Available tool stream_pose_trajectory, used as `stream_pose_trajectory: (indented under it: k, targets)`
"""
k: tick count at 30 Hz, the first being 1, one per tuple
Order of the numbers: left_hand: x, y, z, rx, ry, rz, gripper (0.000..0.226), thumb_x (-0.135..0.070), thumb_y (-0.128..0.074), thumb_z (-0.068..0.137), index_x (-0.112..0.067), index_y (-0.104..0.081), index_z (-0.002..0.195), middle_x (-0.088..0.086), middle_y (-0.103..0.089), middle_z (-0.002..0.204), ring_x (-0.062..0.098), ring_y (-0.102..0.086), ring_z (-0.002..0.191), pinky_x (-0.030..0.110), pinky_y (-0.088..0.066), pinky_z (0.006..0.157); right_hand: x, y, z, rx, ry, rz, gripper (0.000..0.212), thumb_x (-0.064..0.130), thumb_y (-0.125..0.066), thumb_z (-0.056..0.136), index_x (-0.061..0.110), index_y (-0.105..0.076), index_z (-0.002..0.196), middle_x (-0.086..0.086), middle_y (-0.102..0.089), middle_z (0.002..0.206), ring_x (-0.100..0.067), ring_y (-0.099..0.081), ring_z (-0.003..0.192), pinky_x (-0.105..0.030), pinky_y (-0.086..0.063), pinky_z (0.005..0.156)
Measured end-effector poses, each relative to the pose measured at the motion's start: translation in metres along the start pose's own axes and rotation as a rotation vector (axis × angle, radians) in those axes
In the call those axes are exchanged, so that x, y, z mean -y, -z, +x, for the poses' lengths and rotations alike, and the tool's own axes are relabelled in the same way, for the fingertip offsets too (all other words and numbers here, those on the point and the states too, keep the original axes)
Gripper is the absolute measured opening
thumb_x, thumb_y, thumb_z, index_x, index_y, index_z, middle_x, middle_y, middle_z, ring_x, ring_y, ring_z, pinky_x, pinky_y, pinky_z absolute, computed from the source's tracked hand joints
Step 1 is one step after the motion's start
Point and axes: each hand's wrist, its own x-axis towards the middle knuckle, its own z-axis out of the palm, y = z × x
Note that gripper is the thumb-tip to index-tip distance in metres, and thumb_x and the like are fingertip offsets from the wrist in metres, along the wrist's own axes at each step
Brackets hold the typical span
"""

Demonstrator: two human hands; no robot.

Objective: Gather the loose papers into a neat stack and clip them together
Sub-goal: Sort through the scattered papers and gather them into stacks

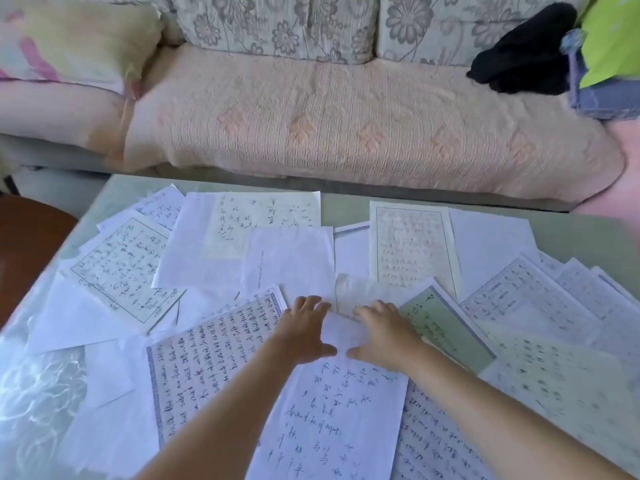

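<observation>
Task barely begun: loose papers (214, 368) lie scattered across the counter (571, 230), left hand (304, 332) and right hand (381, 332) resting on central sheets, each grip spread and holding nothing; stacking and clipping not yet done

The scene is bright with soft daylight, and the shadows are weak. A strong white glare lies on the glossy table (38, 382) at the lower left, where the surface looks washed out. The whole picture is a little soft. The sofa (346, 133) and the papers (571, 386) near the right edge are smeared. The wide lens bends the far edge of the table.
</observation>
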Motion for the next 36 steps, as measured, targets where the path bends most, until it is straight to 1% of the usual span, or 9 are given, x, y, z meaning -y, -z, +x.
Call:
stream_pose_trajectory:
  k: [5, 10, 15, 19, 24, 28, 30, 32, 36]
  targets:
    - [0.023, -0.028, 0.023, -0.15, -0.077, 0.136, 0.099, -0.068, -0.07, 0.066, -0.026, -0.032, 0.147, -0.007, -0.03, 0.142, 0.017, -0.028, 0.131, 0.035, -0.033, 0.107, -0.005, -0.031, 0.027, -0.094, 0.025, -0.147, 0.1, 0.069, -0.075, 0.053, 0.031, -0.036, 0.137, 0.002, -0.036, 0.126, -0.02, -0.042, 0.117, -0.036, -0.051, 0.082]
    - [0.038, -0.037, 0.035, -0.236, -0.169, 0.071, 0.075, -0.065, -0.077, 0.06, -0.029, -0.051, 0.121, -0.01, -0.042, 0.121, 0.013, -0.038, 0.11, 0.028, -0.038, 0.09, -0.009, -0.038, 0.045, -0.105, 0.062, -0.243, 0.1, 0.073, -0.077, 0.051, 0.028, -0.04, 0.133, 0.006, -0.056, 0.125, -0.017, -0.059, 0.112, -0.039, -0.043, 0.094]
    - [0.036, -0.048, 0.037, -0.303, -0.156, -0.144, 0.022, -0.033, -0.074, 0.081, -0.028, -0.055, 0.09, -0.013, -0.061, 0.089, 0.015, -0.058, 0.084, 0.026, -0.045, 0.071, -0.02, -0.037, 0.048, -0.09, 0.087, -0.027, 0.058, 0.05, -0.084, 0.065, 0.033, -0.059, 0.114, 0.008, -0.053, 0.122, -0.014, -0.058, 0.103, -0.031, -0.05, 0.088]
    - [0.025, -0.059, 0.02, -0.51, -0.103, -0.305, 0.011, -0.029, -0.061, 0.091, -0.03, -0.054, 0.1, -0.015, -0.057, 0.088, 0.01, -0.056, 0.074, 0.028, -0.045, 0.062, -0.029, -0.039, 0.02, -0.202, 0.101, 0.165, 0.083, 0.052, -0.079, 0.071, 0.034, -0.035, 0.14, 0.007, -0.037, 0.138, -0.018, -0.052, 0.117, -0.034, -0.049, 0.09]
    - [-0.009, -0.053, -0.036, -0.643, -0.169, -0.543, 0.003, -0.025, -0.06, 0.094, -0.023, -0.06, 0.092, -0.01, -0.062, 0.081, 0.006, -0.054, 0.068, 0.021, -0.038, 0.056, -0.053, -0.057, -0.063, -0.615, 0.078, 0.204, 0.091, 0.049, -0.077, 0.077, 0.028, -0.025, 0.148, 0.003, -0.027, 0.153, -0.019, -0.029, 0.141, -0.038, -0.029, 0.114]
    - [-0.045, -0.05, -0.079, -0.646, -0.226, -0.69, 0.016, -0.028, -0.06, 0.093, -0.013, -0.059, 0.087, 0.0, -0.058, 0.073, 0.015, -0.047, 0.061, 0.027, -0.037, 0.055, -0.069, -0.077, -0.129, -0.686, -0.016, 0.695, 0.097, 0.041, -0.078, 0.082, 0.029, -0.013, 0.153, 0.005, -0.032, 0.144, -0.016, -0.036, 0.134, -0.032, -0.037, 0.101]
    - [-0.062, -0.05, -0.092, -0.659, -0.23, -0.788, 0.016, -0.028, -0.061, 0.093, -0.012, -0.06, 0.088, 0.002, -0.06, 0.075, 0.015, -0.051, 0.063, 0.027, -0.041, 0.055, -0.078, -0.088, -0.15, -0.636, -0.063, 0.971, 0.084, 0.033, -0.08, 0.082, 0.029, -0.026, 0.146, 0.01, -0.042, 0.131, -0.016, -0.051, 0.12, -0.041, -0.05, 0.095]
    - [-0.077, -0.054, -0.099, -0.653, -0.217, -0.832, 0.012, -0.027, -0.063, 0.093, -0.016, -0.062, 0.089, 0.0, -0.064, 0.077, 0.014, -0.057, 0.064, 0.022, -0.045, 0.052, -0.089, -0.098, -0.165, -0.588, -0.087, 1.119, 0.051, 0.024, -0.079, 0.083, 0.019, -0.052, 0.126, 0.003, -0.066, 0.117, -0.019, -0.068, 0.101, -0.045, -0.059, 0.085]
    - [-0.098, -0.073, -0.089, -0.508, -0.163, -0.784, 0.015, -0.031, -0.062, 0.091, -0.016, -0.063, 0.091, -0.002, -0.066, 0.085, 0.019, -0.062, 0.072, 0.024, -0.048, 0.061, -0.114, -0.117, -0.181, -0.671, -0.138, 1.106, 0.013, 0.006, -0.075, 0.083, 0.013, -0.075, 0.095, -0.004, -0.077, 0.096, -0.018, -0.074, 0.081, -0.029, -0.059, 0.067]
